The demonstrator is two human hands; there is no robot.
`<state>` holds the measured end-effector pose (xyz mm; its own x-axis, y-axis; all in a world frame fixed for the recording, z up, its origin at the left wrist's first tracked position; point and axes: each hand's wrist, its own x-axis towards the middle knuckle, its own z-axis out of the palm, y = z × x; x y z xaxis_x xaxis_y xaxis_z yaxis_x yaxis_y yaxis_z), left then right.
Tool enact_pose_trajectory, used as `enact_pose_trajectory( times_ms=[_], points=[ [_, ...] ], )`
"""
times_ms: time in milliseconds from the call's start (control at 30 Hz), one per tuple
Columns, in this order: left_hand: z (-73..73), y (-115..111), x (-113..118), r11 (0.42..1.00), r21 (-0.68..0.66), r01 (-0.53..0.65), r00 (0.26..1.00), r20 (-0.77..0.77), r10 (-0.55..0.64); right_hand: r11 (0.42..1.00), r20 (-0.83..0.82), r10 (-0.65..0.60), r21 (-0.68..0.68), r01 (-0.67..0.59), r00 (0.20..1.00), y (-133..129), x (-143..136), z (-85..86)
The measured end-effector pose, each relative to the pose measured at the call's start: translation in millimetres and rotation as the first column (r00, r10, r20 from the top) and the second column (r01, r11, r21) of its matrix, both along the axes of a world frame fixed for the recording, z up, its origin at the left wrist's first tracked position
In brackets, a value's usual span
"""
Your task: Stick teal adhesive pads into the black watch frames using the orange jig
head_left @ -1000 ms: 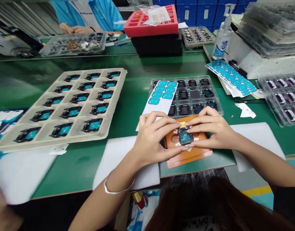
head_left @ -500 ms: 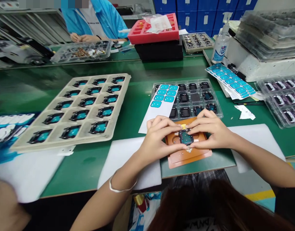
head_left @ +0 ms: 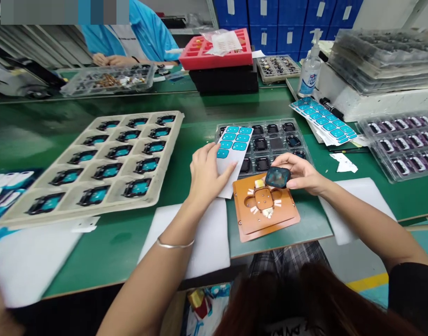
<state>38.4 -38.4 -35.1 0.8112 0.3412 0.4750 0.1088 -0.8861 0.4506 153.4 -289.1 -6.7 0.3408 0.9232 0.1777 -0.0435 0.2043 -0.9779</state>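
My right hand (head_left: 300, 175) grips a small dark watch-like case (head_left: 278, 178) by its right side, tilted above the upper right of an orange fixture plate (head_left: 249, 219). The fixture's rounded-square recess is uncovered, with small white tabs around it. My left hand (head_left: 209, 171) is over the left edge of a white sheet of blue stickers (head_left: 239, 145), thumb spread away from the fingers. Its fingertips reach the sheet; whether they press on it I cannot tell. Partly under the sheet lies a clear tray (head_left: 307, 163) of black cases.
A beige tray (head_left: 149, 204) of black frames with blue faces stands at left. More sticker sheets (head_left: 324, 119), a pump bottle (head_left: 309, 74) and a tray of purple parts (head_left: 403, 144) are at right. Across the bench sits a person in blue (head_left: 154, 32), behind a red bin (head_left: 189, 59).
My right hand has lifted the case off the fixture and tilted it. My left hand has let go of it and moved left to the sticker sheet. The view has shifted slightly.
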Motion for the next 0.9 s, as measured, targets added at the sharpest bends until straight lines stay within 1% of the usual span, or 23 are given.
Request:
enact_pose_trajectory(
  times_ms=[100, 167, 200, 233, 267, 300, 333, 367, 400, 433, 467, 500, 533, 633, 667, 700, 767, 833, 900],
  points=[
    [-5.6, 10.4, 11.9, 0.998, -0.031, -0.053, 0.986, -0.159, 0.047, 1.0, -0.033, 0.013, 0.008, -0.012, 0.999, 0.0, 6.8, 1.6],
    [-6.5, 12.0, 14.8, 0.995, -0.081, -0.054, 0.974, -0.223, 0.034, 0.999, -0.007, -0.034, 0.005, 0.034, 0.999, 0.2, 11.9, 1.5],
    [-5.8, 11.6, 14.7, 0.994, -0.099, -0.041, 0.973, -0.231, 0.017, 0.995, 0.042, -0.096, -0.009, 0.096, 0.995, 0.1, 14.9, 1.0],
    [-4.5, 10.6, 13.8, 0.994, -0.107, -0.025, 0.973, -0.231, -0.001, 0.981, 0.135, -0.188, -0.026, 0.193, 0.973, -0.2, 18.4, 0.2],
    [-2.5, 9.0, 12.3, 0.994, -0.105, -0.011, 0.973, -0.23, -0.014, 0.948, 0.275, -0.297, -0.033, 0.318, 0.914, -0.7, 22.3, -1.0],
    [0.0, 7.0, 10.6, 0.995, -0.096, -0.005, 0.971, -0.238, -0.018, 0.893, 0.447, -0.397, -0.012, 0.449, 0.802, -1.3, 26.7, -2.5],
    [2.8, 4.6, 8.9, 0.997, -0.08, -0.011, 0.966, -0.259, -0.01, 0.827, 0.617, -0.46, 0.035, 0.561, 0.639, -1.7, 31.2, -4.3],
    [5.7, 1.9, 7.3, 0.998, -0.06, -0.021, 0.957, -0.29, 0.003, 0.764, 0.754, -0.474, 0.096, 0.638, 0.455, -1.9, 35.7, -6.2],
    [8.5, -1.0, 6.0, 0.999, -0.037, -0.034, 0.945, -0.328, 0.02, 0.718, 0.846, -0.451, 0.155, 0.678, 0.284, -1.5, 39.8, -8.2],
    [10.9, -4.0, 5.1, 0.999, -0.012, -0.045, 0.929, -0.367, 0.037, 0.693, 0.901, -0.405, 0.194, 0.694, 0.153, -0.5, 43.4, -10.1],
    [13.0, -7.0, 4.6, 0.998, 0.014, -0.054, 0.913, -0.404, 0.055, 0.682, 0.934, -0.352, 0.21, 0.701, 0.063, 1.3, 46.2, -11.9],
    [14.7, -9.8, 4.3, 0.997, 0.038, -0.06, 0.897, -0.436, 0.071, 0.674, 0.954, -0.3, 0.21, 0.708, 0.003, 3.5, 48.0, -13.4],
    [15.9, -12.4, 4.3, 0.996, 0.06, -0.064, 0.883, -0.462, 0.085, 0.663, 0.966, -0.254, 0.204, 0.72, -0.04, 6.1, 48.9, -14.4],
    [17.8, -17.8, 4.6, 0.991, 0.114, -0.076, 0.856, -0.503, 0.124, 0.61, 0.978, -0.172, 0.202, 0.766, -0.121, 13.1, 47.4, -15.3],
    [17.8, -18.6, 4.7, 0.988, 0.132, -0.077, 0.853, -0.505, 0.134, 0.602, 0.976, -0.168, 0.21, 0.77, -0.135, 14.7, 46.2, -15.2],
    [17.5, -18.9, 4.6, 0.986, 0.149, -0.074, 0.852, -0.504, 0.14, 0.607, 0.975, -0.17, 0.219, 0.764, -0.144, 15.7, 45.0, -15.2],
    [15.8, -18.0, 4.1, 0.982, 0.179, -0.061, 0.858, -0.493, 0.143, 0.651, 0.975, -0.171, 0.221, 0.726, -0.143, 16.6, 43.3, -15.9],
    [12.5, -15.4, 3.1, 0.978, 0.204, -0.051, 0.873, -0.467, 0.143, 0.703, 0.982, -0.146, 0.191, 0.685, -0.124, 16.6, 42.7, -17.8],
    [8.2, -11.8, 2.0, 0.974, 0.221, -0.059, 0.891, -0.428, 0.151, 0.728, 0.989, -0.114, 0.15, 0.669, -0.098, 16.1, 42.9, -19.9]
  ],
)
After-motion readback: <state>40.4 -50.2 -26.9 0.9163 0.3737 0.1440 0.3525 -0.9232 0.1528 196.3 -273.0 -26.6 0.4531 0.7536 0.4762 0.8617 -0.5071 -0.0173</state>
